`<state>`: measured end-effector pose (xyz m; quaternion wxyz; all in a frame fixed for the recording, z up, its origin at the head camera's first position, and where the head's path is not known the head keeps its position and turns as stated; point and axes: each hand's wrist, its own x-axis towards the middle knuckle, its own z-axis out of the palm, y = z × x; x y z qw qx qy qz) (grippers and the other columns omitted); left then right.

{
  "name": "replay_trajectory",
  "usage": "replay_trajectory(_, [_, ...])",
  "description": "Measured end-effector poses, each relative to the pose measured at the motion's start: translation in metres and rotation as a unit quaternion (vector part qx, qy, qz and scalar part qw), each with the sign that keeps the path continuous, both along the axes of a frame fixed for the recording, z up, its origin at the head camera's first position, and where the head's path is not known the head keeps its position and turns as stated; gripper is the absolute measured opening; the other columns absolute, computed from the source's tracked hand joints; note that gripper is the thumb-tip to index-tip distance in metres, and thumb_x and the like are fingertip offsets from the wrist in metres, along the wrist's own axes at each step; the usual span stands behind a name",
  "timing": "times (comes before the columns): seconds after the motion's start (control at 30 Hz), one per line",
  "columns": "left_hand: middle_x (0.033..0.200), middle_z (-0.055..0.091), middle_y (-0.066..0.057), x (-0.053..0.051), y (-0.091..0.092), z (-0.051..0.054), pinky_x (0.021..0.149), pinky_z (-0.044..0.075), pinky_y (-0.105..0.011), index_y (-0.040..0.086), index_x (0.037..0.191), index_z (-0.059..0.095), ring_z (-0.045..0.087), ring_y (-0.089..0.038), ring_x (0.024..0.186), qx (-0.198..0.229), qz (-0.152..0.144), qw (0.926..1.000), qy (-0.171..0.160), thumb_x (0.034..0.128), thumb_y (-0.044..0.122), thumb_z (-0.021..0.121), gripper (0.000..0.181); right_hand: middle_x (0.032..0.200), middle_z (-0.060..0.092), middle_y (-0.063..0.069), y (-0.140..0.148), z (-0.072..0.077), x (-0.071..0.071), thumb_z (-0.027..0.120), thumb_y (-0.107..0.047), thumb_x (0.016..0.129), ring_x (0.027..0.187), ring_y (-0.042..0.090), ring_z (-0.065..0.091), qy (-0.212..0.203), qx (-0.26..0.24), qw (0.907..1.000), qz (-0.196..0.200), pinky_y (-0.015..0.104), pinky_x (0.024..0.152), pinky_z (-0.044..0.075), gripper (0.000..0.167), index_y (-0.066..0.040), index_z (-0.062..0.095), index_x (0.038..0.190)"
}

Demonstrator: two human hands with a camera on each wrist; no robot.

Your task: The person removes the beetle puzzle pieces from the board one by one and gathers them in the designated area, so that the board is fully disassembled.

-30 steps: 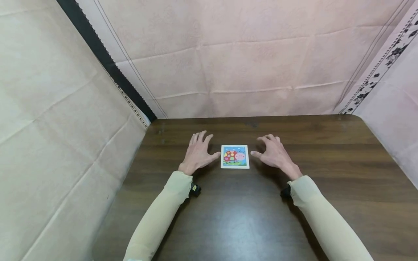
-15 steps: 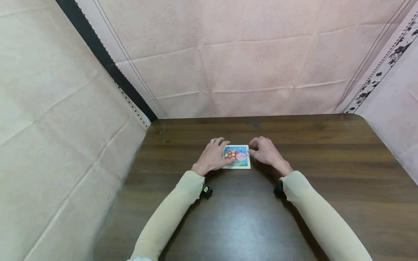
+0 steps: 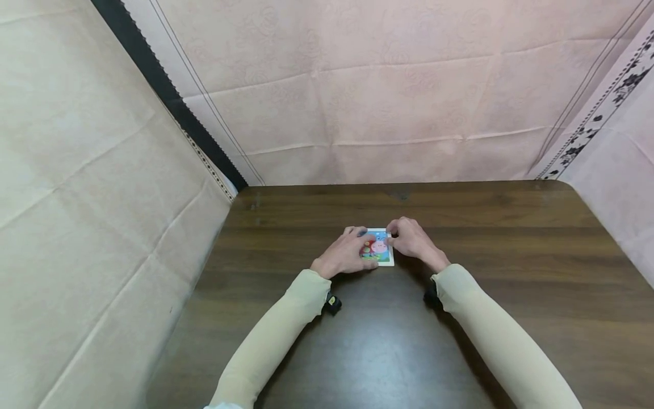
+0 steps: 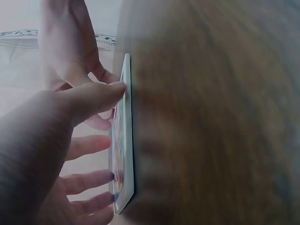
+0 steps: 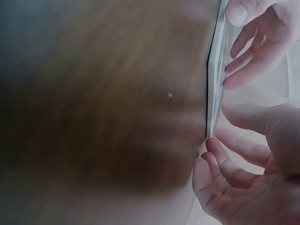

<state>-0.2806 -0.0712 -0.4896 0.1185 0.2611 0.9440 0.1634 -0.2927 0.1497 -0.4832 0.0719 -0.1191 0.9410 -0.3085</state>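
Pale patterned cloth [image 3: 409, 102] stands behind the brown wood-grain table [image 3: 378, 346]. Ladybird card [image 3: 379, 249]: on the table, picture up, between your hands. Your left hand [image 3: 347, 251], spread wide, touches its left part, thumb at the near edge. Your right hand [image 3: 413, 237]: fingertips at the right edge, gap narrow; pinched or not, cannot tell.

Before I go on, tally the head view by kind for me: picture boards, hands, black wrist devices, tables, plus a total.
Picture board: 1
Hands, left hand and right hand: 2
Black wrist devices, left device and right device: 2
Table: 1
Total: 6
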Motion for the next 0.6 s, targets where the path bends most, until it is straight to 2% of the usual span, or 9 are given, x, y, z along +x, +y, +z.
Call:
replay_trajectory(0.1, [0.176,0.037,-0.008,-0.001,0.0012,0.0005,0.124,0.047,-0.051,0.025,0.157,0.059,0.035,-0.031,0.158,-0.007,-0.006,0.9999,-0.007,0.0975,0.051,0.079,0.068,0.133,0.07,0.029,-0.0007,0.0012,-0.0017,0.073,-0.012,0.104,0.116,0.04,0.064,-0.009,0.002,1.0,0.0,0.06,0.108,0.054,0.034,0.007,0.072,0.132])
replay_trajectory(0.37, [0.175,0.038,-0.009,-0.001,0.0004,0.0007,0.125,0.047,-0.05,0.025,0.157,0.059,0.034,-0.032,0.159,-0.014,-0.013,0.9998,0.0,0.0989,0.051,0.078,0.066,0.134,0.07,0.03,-0.0015,-0.0001,-0.0049,0.074,-0.011,0.103,0.118,0.041,0.066,-0.012,0.004,0.9999,-0.002,0.061,0.109,0.054,0.033,0.006,0.074,0.131])
replay_trajectory(0.6, [0.17,0.044,-0.008,-0.0008,0.0019,-0.0006,0.122,0.049,-0.047,0.024,0.153,0.064,0.038,-0.031,0.156,-0.013,-0.008,0.9998,0.013,0.097,0.052,0.081,0.065,0.135,0.071,0.03,-0.0018,0.0026,-0.0093,0.076,-0.011,0.102,0.12,0.042,0.066,-0.024,0.004,0.9997,0.008,0.061,0.111,0.054,0.034,0.006,0.074,0.131])
